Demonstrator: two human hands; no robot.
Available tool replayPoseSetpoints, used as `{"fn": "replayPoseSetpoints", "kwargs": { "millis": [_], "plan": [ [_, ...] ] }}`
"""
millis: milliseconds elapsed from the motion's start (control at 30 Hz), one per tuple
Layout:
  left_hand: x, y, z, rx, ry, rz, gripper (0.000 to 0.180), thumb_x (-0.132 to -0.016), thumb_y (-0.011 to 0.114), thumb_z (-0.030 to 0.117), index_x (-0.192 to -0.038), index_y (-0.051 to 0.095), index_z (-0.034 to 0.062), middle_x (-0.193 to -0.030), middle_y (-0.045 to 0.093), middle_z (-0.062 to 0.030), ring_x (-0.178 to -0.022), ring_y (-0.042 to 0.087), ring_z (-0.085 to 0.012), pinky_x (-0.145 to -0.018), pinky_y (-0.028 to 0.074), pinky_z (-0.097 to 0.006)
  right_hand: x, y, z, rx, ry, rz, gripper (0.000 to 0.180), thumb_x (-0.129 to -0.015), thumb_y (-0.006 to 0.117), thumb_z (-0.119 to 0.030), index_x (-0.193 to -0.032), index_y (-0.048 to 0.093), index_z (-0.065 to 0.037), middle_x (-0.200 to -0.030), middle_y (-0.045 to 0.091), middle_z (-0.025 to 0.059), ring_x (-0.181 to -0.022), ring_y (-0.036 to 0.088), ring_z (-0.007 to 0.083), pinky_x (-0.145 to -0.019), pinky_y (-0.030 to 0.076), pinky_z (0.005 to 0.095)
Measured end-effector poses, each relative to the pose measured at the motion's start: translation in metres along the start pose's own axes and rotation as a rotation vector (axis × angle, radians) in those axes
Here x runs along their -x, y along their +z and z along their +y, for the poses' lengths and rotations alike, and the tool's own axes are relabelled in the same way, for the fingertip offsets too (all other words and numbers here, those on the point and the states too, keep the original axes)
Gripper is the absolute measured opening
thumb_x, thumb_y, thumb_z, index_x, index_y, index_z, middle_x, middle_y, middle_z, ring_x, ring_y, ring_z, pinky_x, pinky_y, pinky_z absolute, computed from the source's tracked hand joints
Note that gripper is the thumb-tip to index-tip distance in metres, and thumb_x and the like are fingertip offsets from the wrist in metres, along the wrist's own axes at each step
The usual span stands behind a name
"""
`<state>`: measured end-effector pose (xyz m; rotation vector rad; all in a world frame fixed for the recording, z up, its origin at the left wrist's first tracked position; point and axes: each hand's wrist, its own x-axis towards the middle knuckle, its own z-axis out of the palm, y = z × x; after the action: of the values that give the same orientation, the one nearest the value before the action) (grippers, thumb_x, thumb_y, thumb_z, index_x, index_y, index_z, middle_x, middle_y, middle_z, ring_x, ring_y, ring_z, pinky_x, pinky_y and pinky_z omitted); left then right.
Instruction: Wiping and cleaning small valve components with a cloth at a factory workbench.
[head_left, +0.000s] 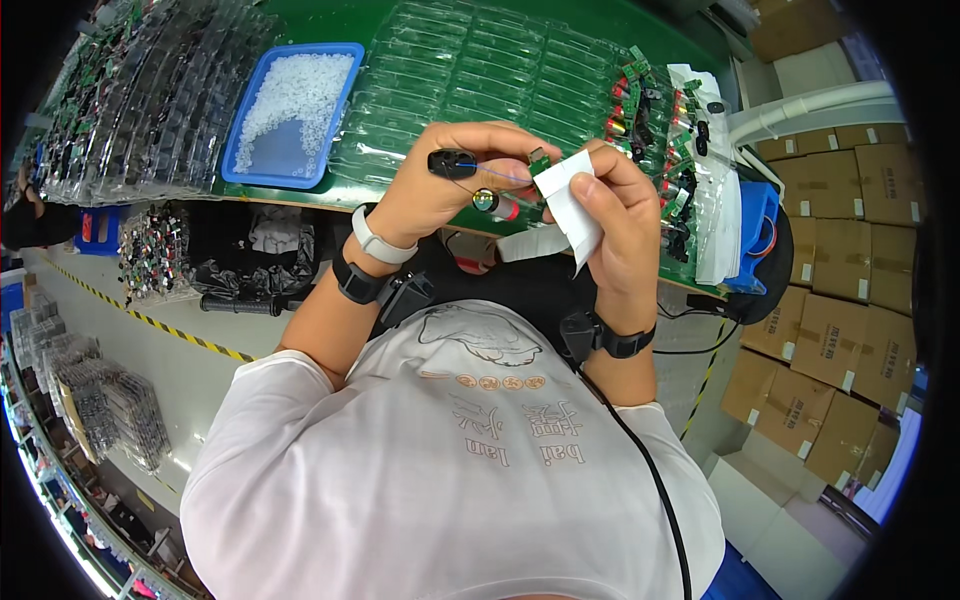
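Observation:
Between my two hands, above the table's near edge, is a small green circuit board (pixel 539 161) with thin wires. My left hand (pixel 455 150) is closed, its thumb and fingers pinching at the board and wires. A black oval part (pixel 452 164) rests against that hand, and a small red-and-silver cylinder (pixel 497 204) hangs below its fingers. My right hand (pixel 622 205) is closed on a folded white paper strip (pixel 568 205), whose upper end meets the board. The strip's lower part bends away to the left. What the right fingertips touch behind the paper is hidden.
A blue tray (pixel 357 60) of small white plastic pieces lies left of the clear blister trays (pixel 450 75) on the green table. Circuit boards with red cylinders (pixel 625 110) lie at right, near a blue bin (pixel 757 225). Stacked trays (pixel 150 90) stand left; cardboard boxes (pixel 835 270) right.

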<state>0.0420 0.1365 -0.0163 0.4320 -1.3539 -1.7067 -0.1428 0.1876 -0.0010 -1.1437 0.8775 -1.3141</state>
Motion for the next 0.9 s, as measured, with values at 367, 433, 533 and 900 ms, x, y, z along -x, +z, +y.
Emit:
{"fn": "replayPoseSetpoints", "kwargs": {
  "millis": [367, 433, 533, 900],
  "plan": [
    [-0.008, 0.004, -0.006, -0.126, -0.051, 0.039, 0.026, -0.082, 0.067, 0.011, -0.106, 0.067, 0.0012, -0.101, 0.065, -0.0108, -0.085, 0.063, -0.0151, -0.075, 0.051, -0.025, -0.002, -0.003, 0.002, -0.049, 0.035, 0.095, 0.007, -0.086, 0.061, -0.007, -0.083, 0.060, -0.001, -0.078, 0.057, 0.0001, -0.070, 0.052, 0.0048, -0.064, 0.041, 0.0195],
    [-0.009, 0.005, -0.008, -0.119, -0.054, 0.047, 0.026, -0.083, 0.068, 0.009, -0.108, 0.067, 0.0017, -0.100, 0.066, -0.0104, -0.084, 0.063, -0.0144, -0.072, 0.051, -0.024, -0.002, -0.004, 0.004, -0.045, 0.056, 0.128, 0.007, -0.086, 0.062, -0.007, -0.083, 0.060, -0.001, -0.077, 0.058, 0.0002, -0.069, 0.053, 0.0043, -0.062, 0.041, 0.0192],
    [-0.010, 0.008, -0.009, -0.156, -0.058, 0.052, 0.025, -0.083, 0.065, 0.005, -0.108, 0.066, 0.0005, -0.099, 0.065, -0.0107, -0.085, 0.063, -0.0151, -0.075, 0.052, -0.025, -0.003, -0.005, 0.006, -0.037, 0.100, 0.198, 0.008, -0.086, 0.063, -0.007, -0.082, 0.060, -0.002, -0.076, 0.060, 0.0005, -0.067, 0.054, 0.0034, -0.060, 0.041, 0.0187],
    [-0.011, 0.030, -0.013, -0.308, -0.097, 0.224, 0.023, -0.085, 0.063, 0.007, -0.106, 0.067, -0.0003, -0.086, 0.066, -0.0056, -0.077, 0.061, -0.0103, -0.070, 0.050, -0.022, -0.006, -0.009, 0.020, 0.097, 0.022, 0.339, 0.009, -0.085, 0.065, -0.008, -0.081, 0.060, -0.001, -0.071, 0.061, 0.0003, -0.062, 0.054, 0.0030, -0.055, 0.041, 0.0187]
  ]
}}
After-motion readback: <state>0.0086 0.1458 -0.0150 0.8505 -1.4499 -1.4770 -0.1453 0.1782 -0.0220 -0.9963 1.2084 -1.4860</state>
